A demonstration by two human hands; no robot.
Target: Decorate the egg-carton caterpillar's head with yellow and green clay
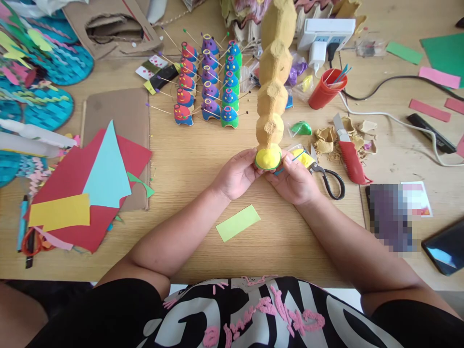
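My left hand [237, 173] and my right hand [294, 178] pinch the near end of a long tan egg-carton strip [271, 99] from both sides. Its bumps run away from me toward the back of the table. Yellow clay [268, 158] with a thin green line along its lower edge covers the end cup, between my fingertips. A thin blue stick [295, 157] shows by my right fingers, and whether I hold it I cannot tell. Black-handled scissors [328, 180] and a packet of yellow clay [303, 158] lie just beyond that hand.
Rows of painted carton caterpillars [209, 79] stand at the back. A red-handled knife [350, 154] lies right, near carton scraps and a red cup [326, 89]. Coloured paper [108, 169] covers cardboard at left; a light green strip [238, 223] lies before me. Cables run from a power strip [328, 31].
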